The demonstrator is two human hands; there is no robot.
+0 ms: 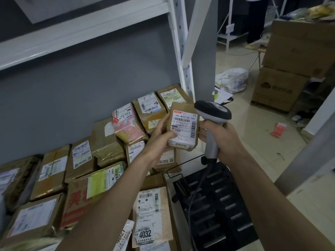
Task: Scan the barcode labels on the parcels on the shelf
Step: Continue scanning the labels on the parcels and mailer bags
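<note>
While rows of taped brown cardboard parcels (pixel 79 171) crowd the white metal shelf (pixel 183 51), the left hand (pixel 159 134) grips a small brown labelled parcel (pixel 184 126) above them; the right hand (pixel 223 138) clenches a grey-and-black handheld barcode scanner (pixel 213 113), apparently aimed away.

Brown labelled parcel (pixel 184 126) raised above shelved parcels (pixel 101 160)

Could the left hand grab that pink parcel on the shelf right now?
Probably not right away: the left hand is close beside the pink parcel with nothing between them, but its fingers already hold a small brown parcel, which it would need to put down first.
</note>
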